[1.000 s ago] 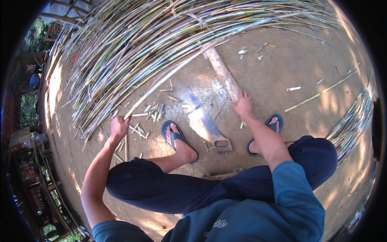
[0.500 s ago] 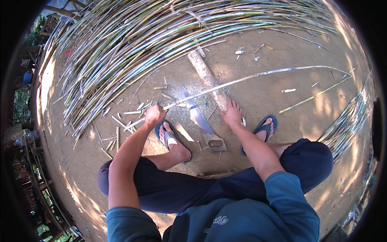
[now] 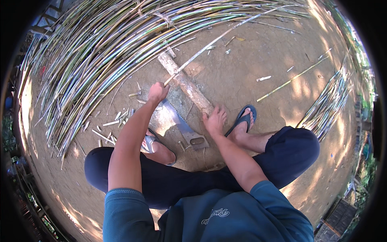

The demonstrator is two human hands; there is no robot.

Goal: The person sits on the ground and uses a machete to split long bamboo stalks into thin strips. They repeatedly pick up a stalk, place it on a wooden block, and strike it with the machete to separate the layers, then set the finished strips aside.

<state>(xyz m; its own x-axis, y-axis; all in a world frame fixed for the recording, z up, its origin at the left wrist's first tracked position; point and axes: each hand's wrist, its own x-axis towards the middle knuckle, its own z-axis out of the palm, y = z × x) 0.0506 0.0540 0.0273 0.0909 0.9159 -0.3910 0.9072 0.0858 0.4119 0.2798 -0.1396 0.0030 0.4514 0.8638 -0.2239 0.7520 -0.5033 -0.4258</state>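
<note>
My left hand [image 3: 158, 92] is closed around the near end of a long, thin bamboo pole [image 3: 217, 39]. From there the pole slants away to the far right, passing over a thick, pale log [image 3: 187, 86] that lies on the ground. At the log's near end, my right hand [image 3: 215, 119] has its fingers spread, with the fingertips at or close to the wood. It grips nothing that I can see. A handsaw [image 3: 179, 122] lies flat between my feet, its cut-out handle toward me.
A large heap of bamboo poles [image 3: 100, 64] covers the far left, and a smaller bundle [image 3: 328, 103] lies at the right. Short cut pieces [image 3: 111, 123] are scattered beside my left foot. One loose green stick [image 3: 292, 79] rests on the dirt ground [image 3: 242, 66].
My left hand has moved forward, and the pole has swung so its far end now points farther away, over the heap's edge. My right hand stays by the log's near end. The view has shifted.
</note>
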